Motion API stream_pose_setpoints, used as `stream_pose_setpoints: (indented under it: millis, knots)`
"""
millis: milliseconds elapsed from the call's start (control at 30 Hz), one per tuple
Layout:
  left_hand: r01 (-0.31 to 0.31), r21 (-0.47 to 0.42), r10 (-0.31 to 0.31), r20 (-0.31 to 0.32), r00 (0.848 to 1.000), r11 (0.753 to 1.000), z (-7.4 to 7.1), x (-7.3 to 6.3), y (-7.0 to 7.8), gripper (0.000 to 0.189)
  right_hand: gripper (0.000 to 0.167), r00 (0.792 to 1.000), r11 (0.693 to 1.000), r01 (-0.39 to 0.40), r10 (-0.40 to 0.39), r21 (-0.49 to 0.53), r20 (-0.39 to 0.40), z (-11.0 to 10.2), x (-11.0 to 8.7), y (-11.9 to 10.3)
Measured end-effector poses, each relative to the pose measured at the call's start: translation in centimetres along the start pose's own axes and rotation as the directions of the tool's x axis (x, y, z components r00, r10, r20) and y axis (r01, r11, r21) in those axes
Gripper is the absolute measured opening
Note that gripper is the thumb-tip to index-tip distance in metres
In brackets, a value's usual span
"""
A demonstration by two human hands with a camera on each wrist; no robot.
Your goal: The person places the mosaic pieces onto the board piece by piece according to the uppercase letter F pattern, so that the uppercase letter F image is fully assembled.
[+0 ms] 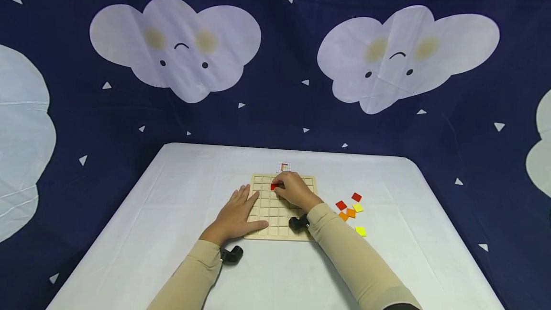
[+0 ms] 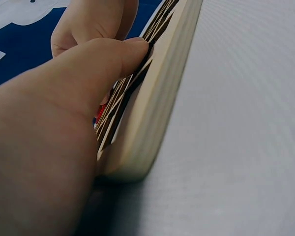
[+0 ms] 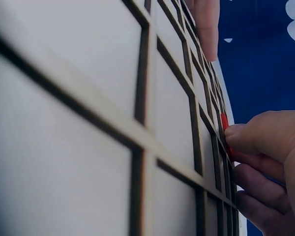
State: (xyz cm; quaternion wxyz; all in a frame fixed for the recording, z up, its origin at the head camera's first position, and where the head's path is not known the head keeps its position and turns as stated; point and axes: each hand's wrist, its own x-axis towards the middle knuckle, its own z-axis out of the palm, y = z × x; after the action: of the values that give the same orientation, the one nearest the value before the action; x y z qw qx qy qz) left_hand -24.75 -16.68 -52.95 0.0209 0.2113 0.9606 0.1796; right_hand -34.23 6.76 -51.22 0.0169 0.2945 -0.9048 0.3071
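A light wooden board (image 1: 275,239) with a grid of square cells lies on the table. My right hand (image 1: 294,190) is over its far part, thumb and fingertips pinching a red square tile (image 1: 273,187) at the grid. The right wrist view shows the thumb against that red tile (image 3: 224,121), with the other fingers curled behind it. My left hand (image 1: 234,216) rests on the board's left side, fingers spread and straight. Its thumb (image 2: 132,49) reaches over the near rim onto the grid in the left wrist view.
Loose square tiles lie right of the board: red tiles (image 1: 356,197), orange tiles (image 1: 350,213) and yellow tiles (image 1: 360,231). Just beyond the board's far edge is a small card (image 1: 283,167) with a coloured grid pattern. Behind the white table (image 1: 163,233) hangs a dark blue cloth (image 1: 275,123).
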Motion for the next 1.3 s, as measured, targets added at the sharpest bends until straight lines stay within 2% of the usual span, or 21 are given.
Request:
stream_pose_setpoints:
  millis: [267, 433, 633, 767, 933, 1100, 1300]
  knots:
    - [0.000, -0.003, 0.000, 0.003, 1.000, 1.000, 0.0, 0.0, 0.3, 0.108, 0.022, 0.999, 1.000, -0.013, 0.014, 0.026, -0.029, -0.5, -1.1, 0.1]
    - [0.000, 0.010, 0.000, 0.009, 1.000, 1.000, 0.1, 0.1, 0.5, 0.108, 0.022, 0.997, 0.999, -0.015, 0.019, 0.046, -0.080, -1.3, -2.3, 0.6]
    - [-0.019, -0.003, 0.019, -0.021, 1.000, 1.000, 0.0, -0.1, 0.5, 0.106, 0.022, 0.988, 0.999, -0.003, 0.010, 0.051, -0.151, -2.7, -4.1, 2.1]
    - [-0.018, 0.003, 0.018, -0.011, 1.000, 1.000, 0.2, -0.1, 0.5, 0.106, 0.022, 0.979, 0.998, -0.013, 0.024, 0.053, -0.204, -4.1, -5.7, 3.6]
    - [-0.002, 0.009, 0.002, 0.020, 1.000, 1.000, 0.4, -0.1, 0.5, 0.108, 0.024, 0.963, 0.997, -0.070, 0.073, 0.022, -0.260, -6.4, -8.2, 5.5]
    - [-0.011, 0.005, 0.011, -0.010, 1.000, 1.000, 0.5, -0.2, 0.2, 0.108, 0.027, 0.944, 0.990, -0.142, 0.142, 0.019, -0.297, -8.8, -10.4, 7.0]
    - [-0.014, 0.000, 0.014, -0.013, 1.000, 1.000, 0.1, -0.2, 0.0, 0.108, 0.026, 0.929, 0.981, -0.192, 0.182, -0.001, -0.321, -10.9, -12.4, 8.5]
